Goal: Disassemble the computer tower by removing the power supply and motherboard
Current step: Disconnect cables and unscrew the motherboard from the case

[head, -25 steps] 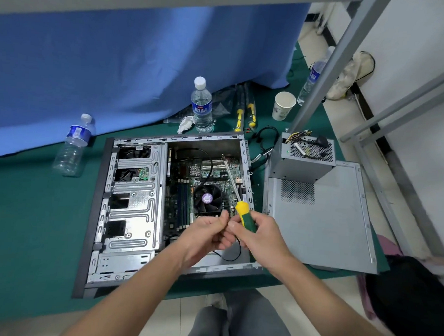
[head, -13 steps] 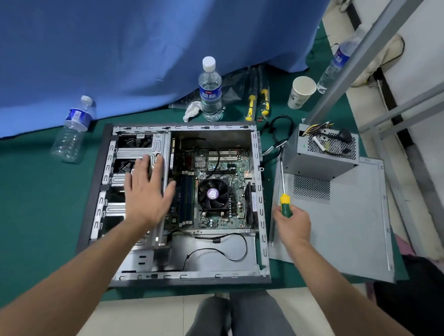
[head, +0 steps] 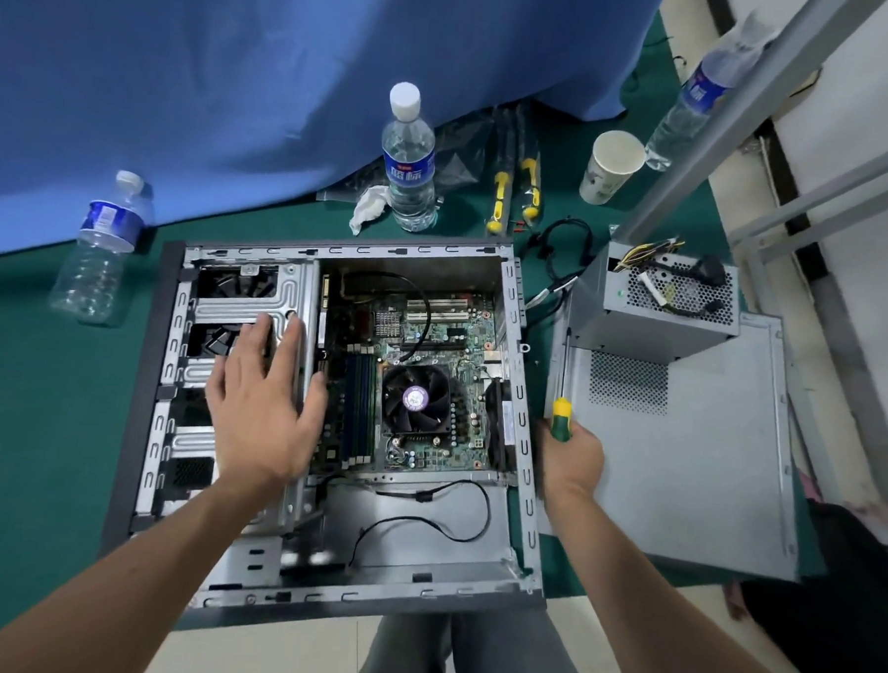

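Note:
The open computer tower (head: pixel 524 474) lies on its side on the green mat. Its motherboard (head: pixel 431 335) with a black CPU fan (head: pixel 416 397) sits inside. The grey power supply (head: pixel 654 316) stands outside the case, on the removed side panel (head: pixel 681 477) to the right. My left hand (head: pixel 263 404) rests flat, fingers straight, on the metal drive cage (head: pixel 238 294). My right hand (head: pixel 572 459) grips a green and yellow screwdriver (head: pixel 562 394) just right of the case wall, its shaft pointing away toward the power supply.
A water bottle (head: pixel 410 159) stands behind the case; another (head: pixel 101 251) lies at the left, a third (head: pixel 696 102) at the back right. A paper cup (head: pixel 613 165), yellow-handled tools (head: pixel 513 196), a crumpled tissue (head: pixel 369 206) and loose cables (head: pixel 559 260) lie behind. A metal frame leg (head: pixel 725 124) rises at right.
My hands have parted: the left went from the screwdriver handle to the drive cage, and the right carried the screwdriver out of the case to its right side.

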The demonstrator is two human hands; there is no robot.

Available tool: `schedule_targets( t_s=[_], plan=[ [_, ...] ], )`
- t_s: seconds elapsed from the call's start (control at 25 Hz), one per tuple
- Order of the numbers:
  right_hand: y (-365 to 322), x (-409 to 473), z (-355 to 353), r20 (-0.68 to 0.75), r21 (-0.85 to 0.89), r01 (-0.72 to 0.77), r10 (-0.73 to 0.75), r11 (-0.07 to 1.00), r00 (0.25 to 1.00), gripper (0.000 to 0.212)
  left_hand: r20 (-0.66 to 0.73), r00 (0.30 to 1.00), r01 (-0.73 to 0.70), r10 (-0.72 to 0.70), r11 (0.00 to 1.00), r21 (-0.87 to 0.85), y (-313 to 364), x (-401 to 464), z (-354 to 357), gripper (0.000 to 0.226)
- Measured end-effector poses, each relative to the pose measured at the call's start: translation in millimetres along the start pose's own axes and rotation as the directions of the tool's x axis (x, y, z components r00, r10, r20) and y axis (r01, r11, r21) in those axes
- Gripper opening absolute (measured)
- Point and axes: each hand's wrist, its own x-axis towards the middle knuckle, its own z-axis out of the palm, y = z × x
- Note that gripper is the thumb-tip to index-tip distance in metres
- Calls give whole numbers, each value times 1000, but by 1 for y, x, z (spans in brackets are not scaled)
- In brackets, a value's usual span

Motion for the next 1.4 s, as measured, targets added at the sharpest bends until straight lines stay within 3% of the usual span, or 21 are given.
schedule_targets(
  t_s=[0.36,0.44,0.52,0.64,0.76,0.88,1.04,1.4],
  plan=[
    [-17,-52,-66,182,100,289,-303,952,935,7,61,998,-26,28,999,-38,2,0,-11,58],
    [-32,-66,-76,192,84,398,-406,914,893,8,133,982,-134,137,991,-30,-9,-5,-17,58],
    [-44,-84,-83,228,87,502,-508,861,831,26,172,956,-237,240,971,-36,-25,-19,-21,61],
    [-57,-111,-81,301,127,583,-591,803,749,32,164,953,-250,255,967,-51,-39,-35,-18,59],
    [-62,-128,-72,383,78,631,-608,772,696,20,156,956,-243,247,969,-46,-39,-34,-14,57],
    [-64,-136,-60,464,-87,690,-583,719,666,14,139,957,-254,254,967,-17,-41,-34,-11,56],
    [-71,-135,-36,553,-363,775,-550,517,626,22,135,957,-258,256,966,-2,-41,-34,-8,55],
    [-72,-129,-17,607,-446,799,-519,403,601,29,130,959,-257,253,966,10,-41,-33,-7,58]
  ],
)
